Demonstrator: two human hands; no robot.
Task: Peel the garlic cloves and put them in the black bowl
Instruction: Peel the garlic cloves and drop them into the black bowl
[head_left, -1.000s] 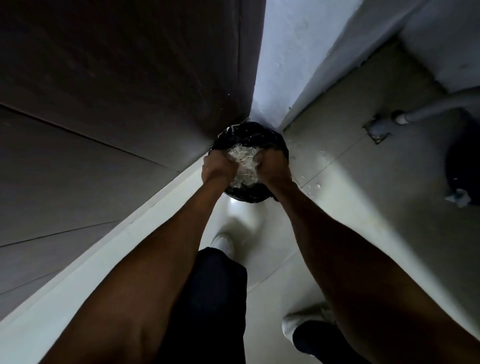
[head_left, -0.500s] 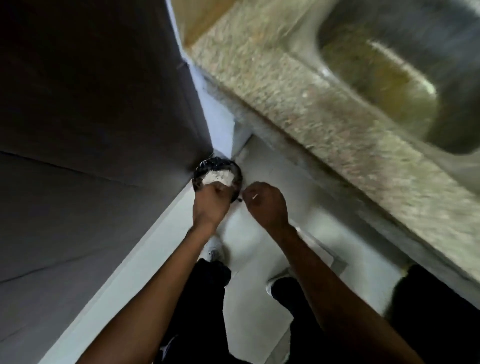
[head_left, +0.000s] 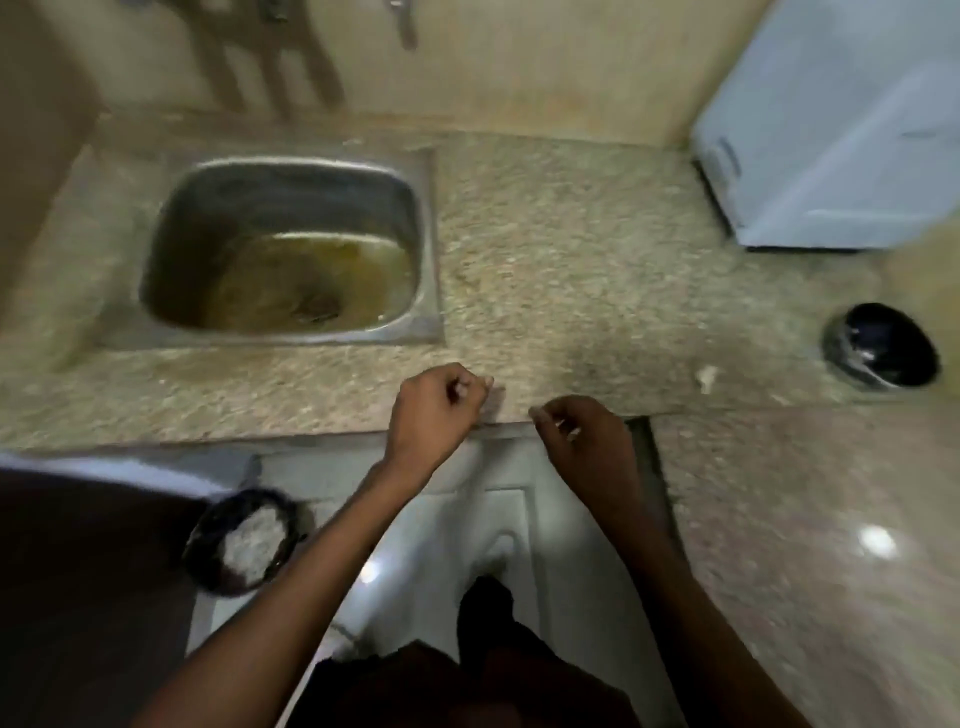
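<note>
From the head camera, both hands hover at the near edge of the speckled worktop (head_left: 571, 249). The left hand (head_left: 434, 408) and right hand (head_left: 589, 441) have curled fingers; whether either holds anything, I cannot tell. The black bowl (head_left: 881, 345) sits far right, a pale garlic bit (head_left: 706, 376) near it.

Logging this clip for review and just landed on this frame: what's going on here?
A person stands at a granite counter beside a steel sink. Both the left hand and the right hand hover loosely curled at the counter edge, apparently holding nothing. A black bowl sits at the far right; a bin with pale scraps stands on the floor.
</note>
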